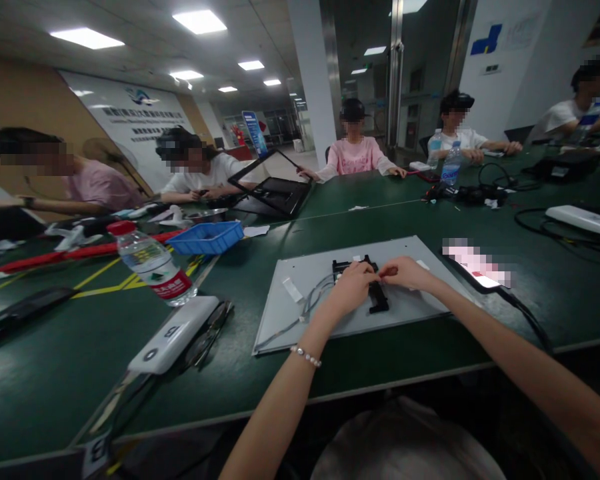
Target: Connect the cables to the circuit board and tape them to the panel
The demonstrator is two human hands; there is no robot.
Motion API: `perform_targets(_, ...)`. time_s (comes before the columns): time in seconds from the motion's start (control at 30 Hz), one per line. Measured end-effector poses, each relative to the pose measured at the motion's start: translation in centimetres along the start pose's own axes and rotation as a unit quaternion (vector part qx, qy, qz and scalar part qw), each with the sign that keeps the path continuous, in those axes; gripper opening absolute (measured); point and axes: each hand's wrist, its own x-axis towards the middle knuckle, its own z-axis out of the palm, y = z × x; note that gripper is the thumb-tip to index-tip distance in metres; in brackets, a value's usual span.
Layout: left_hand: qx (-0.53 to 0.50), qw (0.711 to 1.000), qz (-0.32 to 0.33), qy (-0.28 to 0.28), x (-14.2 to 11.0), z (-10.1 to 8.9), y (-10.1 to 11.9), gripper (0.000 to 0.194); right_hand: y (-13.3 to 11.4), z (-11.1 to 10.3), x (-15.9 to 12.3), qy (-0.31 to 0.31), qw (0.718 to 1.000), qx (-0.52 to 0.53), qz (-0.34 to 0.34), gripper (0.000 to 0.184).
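Observation:
A flat light-grey panel (275,313) lies on the green table before me. On it sits a black plastic bracket (379,299), roughly H-shaped. My left hand (353,287), with a beaded bracelet at the wrist, rests on the bracket with its fingers curled over the upper part. Close beside it my right hand (406,273) has thumb and fingers pinched together at the bracket's right side; whatever is between them is too small to make out. Grey cables (310,303) run from under my left hand toward the panel's lower left corner. A white label (293,291) is stuck on the panel.
Left of the panel are a white power bank (175,337), glasses (207,337), a water bottle (155,267) and a blue tray (205,238). A phone (477,263) with a cable lies at the right. Across the table sit several people, one holding a black frame (265,173).

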Motion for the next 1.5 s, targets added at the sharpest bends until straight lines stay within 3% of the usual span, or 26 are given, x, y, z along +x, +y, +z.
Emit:
perform_targets(0.37, 0.015, 1.0, -0.002, -0.004, -0.2, 0.2, 0.1, 0.04, -0.1, 0.0, 0.0, 0.008, 1.0, -0.029, -0.005, 0.017)
perform_targets(0.87, 0.018, 1.0, -0.01, 0.01, -0.2, 0.2, 0.1, 0.045, -0.7, -1.8, -0.5, 0.007, 0.999, -0.051, 0.015, 0.019)
perform_targets(1.07, -0.002, 0.998, -0.036, 0.053, -0.1, -1.5, -0.4, 0.037, -0.6, -1.9, -0.5, 0.016, 0.998, -0.063, 0.017, 0.019)
perform_targets(1.33, -0.001, 0.981, -0.161, 0.108, -2.7, -6.3, -3.6, 0.031, -0.6, -2.0, -0.6, 0.026, 0.997, -0.074, 0.019, 0.02)
perform_targets(1.5, 0.008, 0.958, -0.27, 0.099, -7.1, -6.3, -8.1, 0.032, -0.5, -1.6, -0.6, 0.019, 0.997, -0.073, 0.001, 0.021)
